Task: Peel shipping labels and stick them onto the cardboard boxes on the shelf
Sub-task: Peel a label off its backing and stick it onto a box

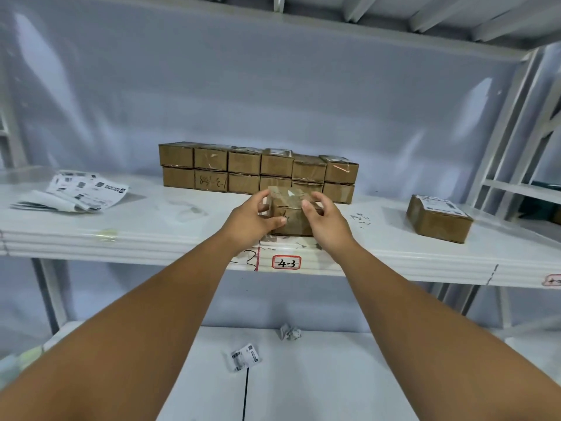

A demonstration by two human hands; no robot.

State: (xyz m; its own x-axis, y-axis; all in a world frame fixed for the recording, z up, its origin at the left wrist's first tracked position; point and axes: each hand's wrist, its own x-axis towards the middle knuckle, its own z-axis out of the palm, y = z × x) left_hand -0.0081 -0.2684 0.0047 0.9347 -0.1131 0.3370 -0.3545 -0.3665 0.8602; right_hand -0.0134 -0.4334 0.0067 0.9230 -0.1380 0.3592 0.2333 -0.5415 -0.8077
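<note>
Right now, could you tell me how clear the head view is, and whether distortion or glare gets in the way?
In the head view, wide-angle distortion bows the shelf edge; lighting is soft and even; tape on the held box glints; print on the label sheets is too blurred to read.

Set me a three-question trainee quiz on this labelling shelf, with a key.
1. True or false: the box on the right already bears a label.
2. The label sheets lie: A) on the left of the shelf; B) on top of that box; C) on the floor.
3. Fill in: the tag on the shelf's front edge reads ___.

Key: 1 true; 2 A; 3 "4-3".
</note>
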